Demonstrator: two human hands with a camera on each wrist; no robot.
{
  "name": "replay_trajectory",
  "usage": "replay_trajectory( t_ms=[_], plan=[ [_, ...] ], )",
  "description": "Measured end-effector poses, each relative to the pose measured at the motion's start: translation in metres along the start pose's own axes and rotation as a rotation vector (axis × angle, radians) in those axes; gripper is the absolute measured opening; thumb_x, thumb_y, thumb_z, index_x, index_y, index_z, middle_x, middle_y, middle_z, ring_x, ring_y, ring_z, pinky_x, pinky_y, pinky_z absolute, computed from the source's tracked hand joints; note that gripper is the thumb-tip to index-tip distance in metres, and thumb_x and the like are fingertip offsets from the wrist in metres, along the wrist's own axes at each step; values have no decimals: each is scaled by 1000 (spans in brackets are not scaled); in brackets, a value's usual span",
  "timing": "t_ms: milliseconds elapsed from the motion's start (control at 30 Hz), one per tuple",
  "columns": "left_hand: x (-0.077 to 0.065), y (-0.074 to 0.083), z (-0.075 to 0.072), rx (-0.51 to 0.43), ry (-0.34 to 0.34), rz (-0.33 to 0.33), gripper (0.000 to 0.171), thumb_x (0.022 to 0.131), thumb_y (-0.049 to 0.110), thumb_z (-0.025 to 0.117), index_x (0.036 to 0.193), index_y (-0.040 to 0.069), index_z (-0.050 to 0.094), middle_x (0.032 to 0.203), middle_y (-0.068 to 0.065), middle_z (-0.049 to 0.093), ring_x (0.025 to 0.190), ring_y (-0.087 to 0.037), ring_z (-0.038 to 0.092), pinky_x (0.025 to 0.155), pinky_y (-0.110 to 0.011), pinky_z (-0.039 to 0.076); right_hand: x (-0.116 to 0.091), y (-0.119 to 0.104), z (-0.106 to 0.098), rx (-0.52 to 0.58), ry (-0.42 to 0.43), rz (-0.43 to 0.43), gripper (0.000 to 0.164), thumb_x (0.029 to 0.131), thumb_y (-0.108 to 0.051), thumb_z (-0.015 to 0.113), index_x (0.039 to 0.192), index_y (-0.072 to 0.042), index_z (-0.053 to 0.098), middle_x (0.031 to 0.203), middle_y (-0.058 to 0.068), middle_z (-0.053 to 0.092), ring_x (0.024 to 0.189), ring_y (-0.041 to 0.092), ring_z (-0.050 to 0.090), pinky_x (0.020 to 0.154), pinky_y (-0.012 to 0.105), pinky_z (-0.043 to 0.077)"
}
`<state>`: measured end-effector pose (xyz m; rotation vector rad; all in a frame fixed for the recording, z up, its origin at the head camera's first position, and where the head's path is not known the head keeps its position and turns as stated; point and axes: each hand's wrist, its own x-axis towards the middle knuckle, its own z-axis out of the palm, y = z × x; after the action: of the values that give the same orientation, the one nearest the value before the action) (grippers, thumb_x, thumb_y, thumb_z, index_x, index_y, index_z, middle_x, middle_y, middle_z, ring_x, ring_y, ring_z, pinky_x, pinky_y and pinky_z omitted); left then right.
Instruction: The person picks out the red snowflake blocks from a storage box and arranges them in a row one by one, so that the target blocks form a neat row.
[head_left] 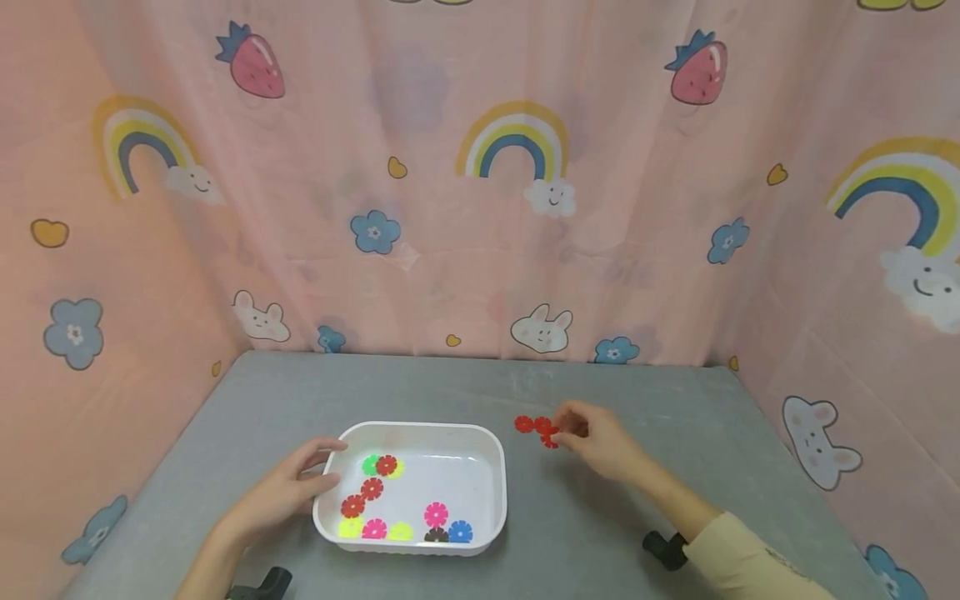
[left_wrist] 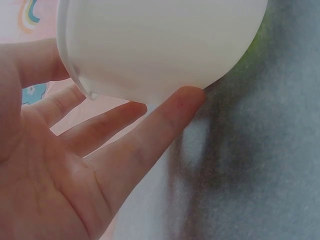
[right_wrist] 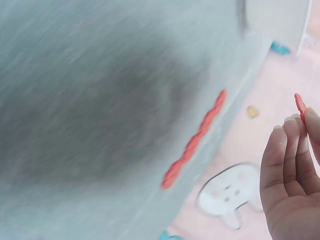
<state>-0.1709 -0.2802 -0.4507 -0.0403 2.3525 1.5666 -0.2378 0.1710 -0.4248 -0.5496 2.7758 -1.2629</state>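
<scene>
My left hand (head_left: 285, 483) touches the left side of a white plastic tray (head_left: 495, 483). In the left wrist view its fairly straight fingers (left_wrist: 135, 150) lie along the outer wall and rim. My right hand (head_left: 600, 442) pinches a red notched plastic disc (right_wrist: 300, 104) between thumb and fingertips, over the table right of the tray. Just beside it on the table, several red notched discs (head_left: 523, 424) lie in a row; the right wrist view shows this red row (right_wrist: 195, 142) edge-on. The right fingers partly cover the row's near end in the head view.
Inside the tray lie more notched discs, among them red (head_left: 352, 506), pink (head_left: 436, 514), blue (head_left: 461, 532), yellow (head_left: 351, 527), green (head_left: 371, 465) and dark brown (head_left: 437, 535). A grey tabletop (head_left: 420, 387) meets a pink patterned curtain (head_left: 465, 275) at the back and sides.
</scene>
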Motion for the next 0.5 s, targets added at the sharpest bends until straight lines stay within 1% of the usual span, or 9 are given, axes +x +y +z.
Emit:
replay_trajectory(
  t_ms=[133, 300, 500],
  plan=[
    [0, 1, -1, -3, -4, 3, 52, 97, 22, 69, 143, 9, 48, 154, -32, 35, 135, -54, 44, 87, -50, 59, 0, 18, -10, 7, 18, 20, 11, 93, -4, 72, 100, -7, 65, 84, 1, 63, 75, 19, 59, 64, 27, 54],
    [0, 1, -1, -3, -7, 4, 52, 97, 22, 69, 143, 9, 48, 154, -32, 34, 136, -55, 42, 87, -50, 59, 3, 36, -20, 18, 44, 90, 11, 94, -6, 70, 104, -4, 65, 84, 4, 64, 73, 20, 59, 61, 29, 53],
    [0, 1, -1, 5, -2, -2, 53, 97, 23, 69, 143, 9, 49, 154, -31, 36, 134, -53, 45, 87, -49, 59, 9, 57, -27, 38, 75, 147, 14, 96, -8, 69, 108, -1, 65, 84, 9, 65, 71, 22, 60, 62, 30, 54]
  ],
)
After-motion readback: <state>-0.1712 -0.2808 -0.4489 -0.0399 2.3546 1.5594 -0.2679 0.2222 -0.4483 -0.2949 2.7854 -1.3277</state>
